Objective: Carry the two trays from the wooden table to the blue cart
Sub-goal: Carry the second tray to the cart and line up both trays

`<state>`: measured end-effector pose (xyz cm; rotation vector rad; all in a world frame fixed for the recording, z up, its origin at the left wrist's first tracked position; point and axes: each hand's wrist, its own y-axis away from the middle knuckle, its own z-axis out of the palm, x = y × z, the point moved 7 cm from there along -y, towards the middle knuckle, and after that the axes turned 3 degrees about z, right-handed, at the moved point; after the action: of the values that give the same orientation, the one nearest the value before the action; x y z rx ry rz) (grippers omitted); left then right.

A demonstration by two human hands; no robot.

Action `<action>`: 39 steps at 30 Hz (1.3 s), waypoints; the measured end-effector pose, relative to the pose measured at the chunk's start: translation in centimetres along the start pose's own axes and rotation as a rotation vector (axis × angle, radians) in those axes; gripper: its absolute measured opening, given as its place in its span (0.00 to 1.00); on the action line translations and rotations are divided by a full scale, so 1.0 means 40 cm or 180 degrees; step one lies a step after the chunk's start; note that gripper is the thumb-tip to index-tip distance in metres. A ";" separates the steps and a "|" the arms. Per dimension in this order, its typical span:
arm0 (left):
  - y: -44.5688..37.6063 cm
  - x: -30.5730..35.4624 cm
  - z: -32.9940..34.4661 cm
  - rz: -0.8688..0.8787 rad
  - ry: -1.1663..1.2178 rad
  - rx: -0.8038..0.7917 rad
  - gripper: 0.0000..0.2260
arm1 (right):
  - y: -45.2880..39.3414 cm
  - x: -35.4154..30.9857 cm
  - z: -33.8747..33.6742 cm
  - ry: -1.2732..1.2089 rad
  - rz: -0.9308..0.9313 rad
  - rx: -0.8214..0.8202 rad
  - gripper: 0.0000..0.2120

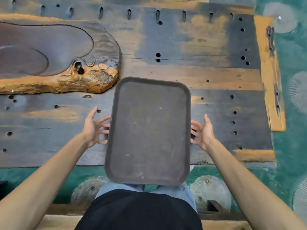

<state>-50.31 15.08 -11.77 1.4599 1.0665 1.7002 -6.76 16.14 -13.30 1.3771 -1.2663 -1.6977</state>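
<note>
Dark brown plastic tray point(148, 130), rectangular with rounded corners, bare inside apart from scuffs and pale specks. It sits lengthwise at the near edge of the wooden surface point(207, 72), its far end well onto the planks, its near end overhanging that edge above the person's blue trousers point(108, 186). Whether it rests on the wood or is lifted clear of it cannot be told. Only one tray can be made out; a second under it cannot be told. Left hand point(93, 128) is at the tray's left long side, fingers spread wide, fingertips at or just under the rim. Right hand point(203, 131) mirrors it at the right long side, palm turned inward, fingers spread, tips touching the rim. Neither hand is closed around the tray; firm grip cannot be confirmed. Surface is weathered planking, dark stain worn to orange in patches, dotted with round holes. Carved wood slab point(54, 60) lies toward the far left of the surface, its right end just beside the tray's far left corner. Green floor point(292, 113) shows beyond the right edge and below the near edge.
</note>
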 end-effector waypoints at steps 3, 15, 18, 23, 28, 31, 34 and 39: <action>0.018 0.023 0.052 0.0013 -0.0162 -0.0105 0.38 | 0.018 0.011 -0.062 -0.0118 -0.0020 0.0132 0.36; 0.084 0.071 0.470 0.0201 -0.0916 -0.0527 0.35 | 0.138 0.050 -0.451 -0.0897 -0.0253 0.0392 0.34; 0.099 0.058 0.620 0.0238 -0.1152 -0.0629 0.34 | 0.168 0.076 -0.584 -0.1167 -0.0264 0.0480 0.34; 0.120 0.013 0.904 0.0210 -0.1514 -0.0878 0.33 | 0.232 0.136 -0.829 -0.1721 -0.0256 0.0534 0.33; 0.150 -0.047 1.202 0.0199 -0.1879 -0.1165 0.34 | 0.296 0.200 -1.076 -0.2308 -0.0315 0.0637 0.30; 0.177 -0.078 1.374 0.0218 -0.2098 -0.1316 0.35 | 0.328 0.230 -1.208 -0.2599 -0.0415 0.0766 0.30; 0.207 -0.108 1.528 0.0243 -0.2255 -0.1476 0.36 | 0.356 0.276 -1.311 -0.2912 -0.0436 0.0866 0.29; 0.255 -0.165 1.748 0.0172 -0.2587 -0.1775 0.35 | 0.394 0.358 -1.453 -0.3441 -0.0457 0.1011 0.27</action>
<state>20.01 16.27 -2.24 1.5609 0.1025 1.1026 43.05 -19.49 -4.30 0.6367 -2.0945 -2.5542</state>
